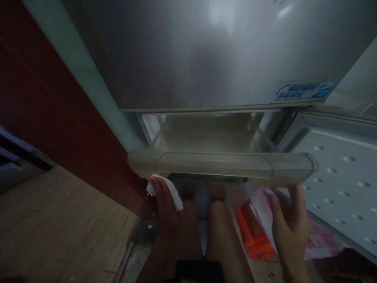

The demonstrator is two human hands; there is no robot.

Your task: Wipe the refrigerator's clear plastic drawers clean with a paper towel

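A translucent fridge drawer (218, 163) is pulled partly out below the closed upper door, and its inside looks bare. My left hand (166, 200) holds a folded white cloth or tissue (173, 192) under the drawer's left front edge. Under the right end of the drawer front is my right hand (288, 216), its fingertips touching the lower edge, thumb apart from the other fingers, with nothing seen in it.
The upper fridge door (200, 59) spans the top. The lower door (344, 177) stands open at the right. An orange container (255, 236) and a pink-white plastic bag (321, 239) lie on the floor. A red door frame (73, 118) runs along the left.
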